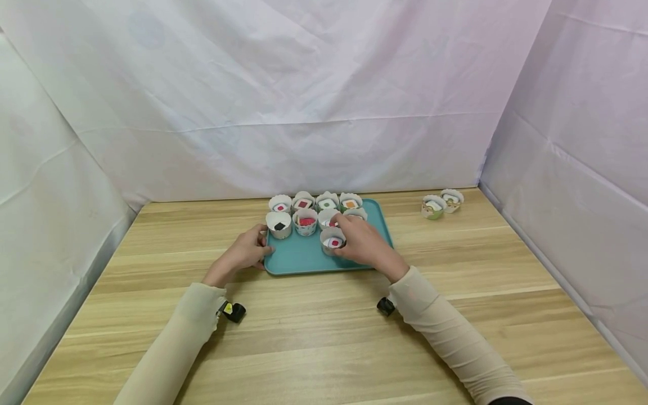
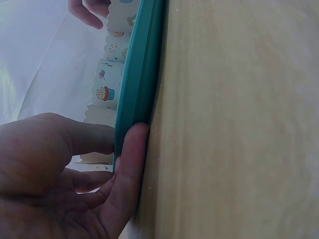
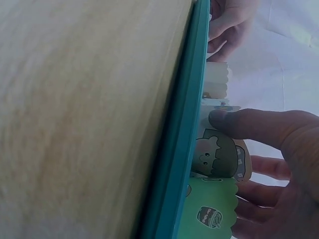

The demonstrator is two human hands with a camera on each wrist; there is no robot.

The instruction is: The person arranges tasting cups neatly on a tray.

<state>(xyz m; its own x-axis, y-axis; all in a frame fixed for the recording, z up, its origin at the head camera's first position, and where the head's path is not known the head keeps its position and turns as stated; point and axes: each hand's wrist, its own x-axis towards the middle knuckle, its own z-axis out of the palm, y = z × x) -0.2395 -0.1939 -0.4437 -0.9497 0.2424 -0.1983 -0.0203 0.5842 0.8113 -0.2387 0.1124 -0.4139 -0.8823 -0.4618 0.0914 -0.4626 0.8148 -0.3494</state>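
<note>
My left hand (image 1: 246, 248) grips the left edge of a teal tray (image 1: 298, 260); the left wrist view shows the tray rim (image 2: 137, 74) between thumb and fingers. On the tray's near side my right hand (image 1: 365, 241) holds a paper baking cup (image 3: 214, 154) with a cartoon print, its thumb on the near wall and fingers behind. In the head view that cup holds a white piece with a red mark (image 1: 334, 243). Behind it stand two rows of similar cups, among them one with a black piece (image 1: 279, 226) and one with red contents (image 1: 306, 222).
Two more paper cups (image 1: 432, 207) stand close together on the wooden table (image 1: 304, 349), right of the tray. White cloth (image 1: 304, 101) hangs behind the table and along both sides. A green cup (image 3: 212, 209) stands beside the right hand's fingers.
</note>
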